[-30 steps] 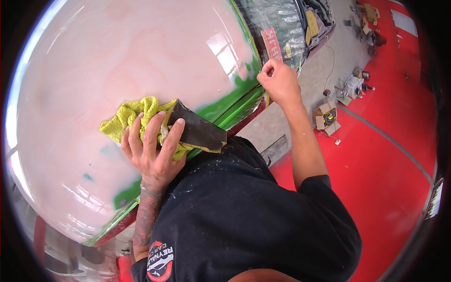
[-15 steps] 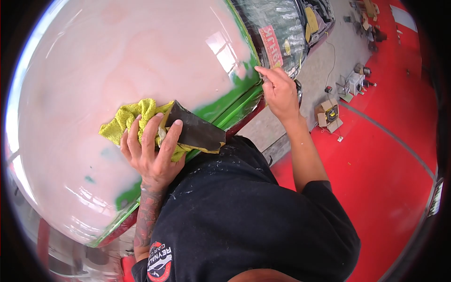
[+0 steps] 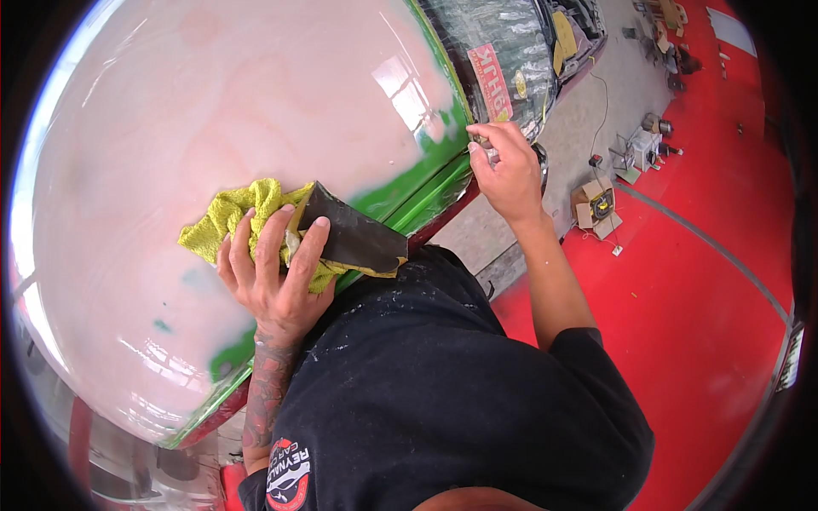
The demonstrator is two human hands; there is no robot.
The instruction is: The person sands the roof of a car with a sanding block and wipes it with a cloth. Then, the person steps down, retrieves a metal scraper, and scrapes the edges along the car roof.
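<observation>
My left hand (image 3: 277, 277) is pressed on the car roof (image 3: 230, 111), closed over a crumpled yellow cloth (image 3: 217, 223) and a dark sheet of sandpaper (image 3: 354, 237). The sheet sticks out past my fingertips toward my shirt. At the front corner of the roof, beside the windshield (image 3: 498, 38), my right hand (image 3: 511, 175) has its fingers curled in a pinch. Whatever lies between those fingers is too small to name. Green paint (image 3: 409, 192) shows along the roof edge under the pale pink-white surface, close to both hands.
A red sticker (image 3: 490, 83) is on the windshield. On the floor to the right are an open cardboard box (image 3: 596, 209), a cable, and a small metal stand (image 3: 643, 149) with tools around it. The floor is grey near the car and red (image 3: 665, 324) beyond.
My right hand's extended index finger has bent in toward the thumb, and the hand has shifted slightly at the roof corner. My left hand, cloth and sandpaper have stayed almost still.
</observation>
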